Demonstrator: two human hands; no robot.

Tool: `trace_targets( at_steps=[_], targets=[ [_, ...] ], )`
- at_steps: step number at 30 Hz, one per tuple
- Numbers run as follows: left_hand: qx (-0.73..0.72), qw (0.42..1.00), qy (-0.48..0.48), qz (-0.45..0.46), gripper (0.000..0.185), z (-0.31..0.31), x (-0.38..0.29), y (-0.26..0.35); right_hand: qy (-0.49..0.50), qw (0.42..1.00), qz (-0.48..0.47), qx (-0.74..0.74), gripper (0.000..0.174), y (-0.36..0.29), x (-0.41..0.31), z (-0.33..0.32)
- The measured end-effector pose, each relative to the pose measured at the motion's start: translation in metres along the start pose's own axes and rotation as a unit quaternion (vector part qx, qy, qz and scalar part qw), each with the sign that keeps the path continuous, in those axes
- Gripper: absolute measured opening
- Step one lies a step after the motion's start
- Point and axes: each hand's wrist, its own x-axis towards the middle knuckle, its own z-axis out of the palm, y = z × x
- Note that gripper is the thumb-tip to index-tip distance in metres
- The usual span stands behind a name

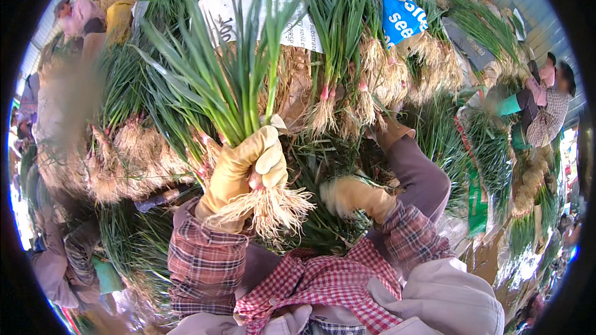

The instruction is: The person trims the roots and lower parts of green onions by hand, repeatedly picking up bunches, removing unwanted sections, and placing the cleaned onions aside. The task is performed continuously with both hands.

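My left hand (251, 163), in a yellowish glove, is closed around the lower stems of a bunch of green leafy plants (242, 88) with reddish-white bases. Their pale stringy roots (274, 207) hang below the fist, and the leaves fan upward. To its right, my right hand (356, 195), gloved alike, is blurred over loose green leaves; I cannot tell whether its fingers hold anything. Beyond both hands, more rooted bunches (326, 107) lie with their roots towards me, partly over a white printed sack (260, 0).
Piles of rooted plants (135, 149) lie at the left. A blue printed sack (402, 18) is among the bunches at the upper right. A person in a checked top (549, 116) sits at the far right; another person's legs (70, 260) show at the lower left.
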Motion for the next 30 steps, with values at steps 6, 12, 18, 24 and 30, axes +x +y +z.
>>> trace_targets(
  at_steps=[6, 12, 18, 24, 30],
  targets=[
    [0.129, 0.991, -0.033, 0.029, 0.044, 0.002, 0.018, 0.002, 0.419, 0.785, -0.058, -0.452, 0.040, -0.058, 0.044, -0.033],
    [0.099, 0.987, 0.089, -0.093, 0.023, -0.015, 0.030, -0.012, 0.492, 0.809, 0.032, -0.320, 0.042, -0.103, 0.066, -0.076],
    [0.208, 0.965, 0.160, 0.019, 0.020, -0.012, 0.035, -0.023, 0.520, 0.754, -0.128, -0.382, 0.050, -0.084, 0.006, -0.015],
    [0.154, 0.981, 0.119, -0.024, 0.023, -0.016, 0.041, -0.030, 0.444, 0.701, -0.426, -0.360, 0.021, -0.093, -0.008, 0.008],
    [0.215, 0.967, 0.137, 0.014, 0.019, -0.023, 0.034, -0.050, 0.177, 0.898, -0.262, 0.304, 0.041, -0.111, 0.029, -0.009]
  ],
)
